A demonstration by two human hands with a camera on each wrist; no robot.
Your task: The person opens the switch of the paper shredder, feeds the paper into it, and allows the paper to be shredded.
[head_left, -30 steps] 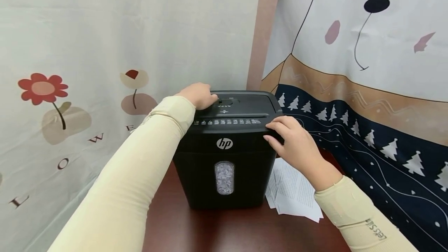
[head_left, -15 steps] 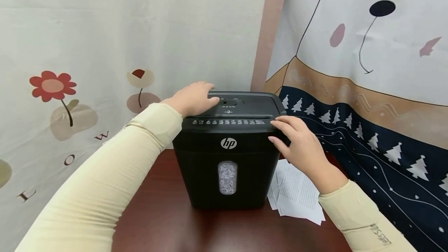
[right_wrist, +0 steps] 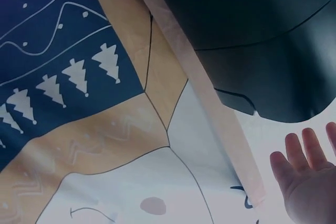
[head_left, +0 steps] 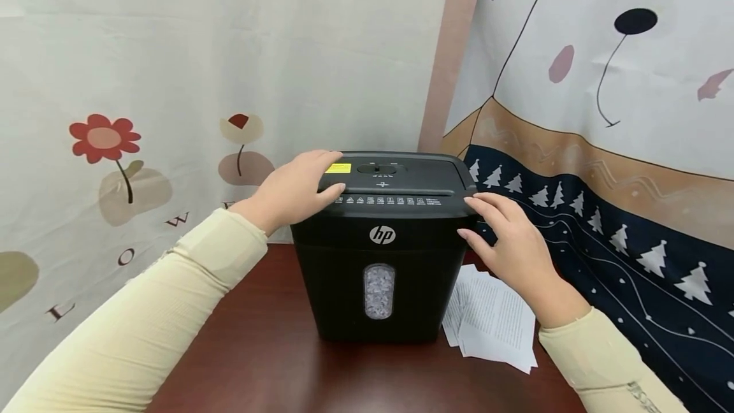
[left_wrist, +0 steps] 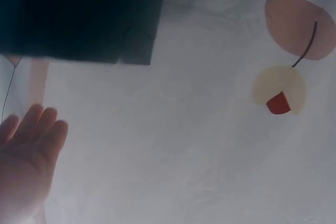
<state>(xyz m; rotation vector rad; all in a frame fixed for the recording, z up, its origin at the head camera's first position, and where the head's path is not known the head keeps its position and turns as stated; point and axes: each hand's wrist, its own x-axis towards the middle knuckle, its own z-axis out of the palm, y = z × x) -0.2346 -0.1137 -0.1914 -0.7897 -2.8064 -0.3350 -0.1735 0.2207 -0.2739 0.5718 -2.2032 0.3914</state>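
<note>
From my head view, I have the black shredder (head_left: 382,253) upright on the red-brown counter (head_left: 344,375), between the person's two hands. The left hand (head_left: 295,190) is at the left end of its top, near the yellow label (head_left: 338,168), fingers straight and thumb held apart; my left wrist view shows a gap between these fingers and the shredder. The right hand (head_left: 513,241) is at the right end, fingers gently bent, thumb apart, nothing in its grasp. Its fingertips are right by the top edge, and I can't tell whether they touch.

On top I see a switch (head_left: 376,169), with a slot (head_left: 390,192) in front of it. Below the hp logo (head_left: 382,234), the window (head_left: 379,292) shows paper shreds. Printed sheets (head_left: 499,317) lie fanned on the counter, to the right of the shredder. A pale flowered curtain (head_left: 172,50) hangs behind.
</note>
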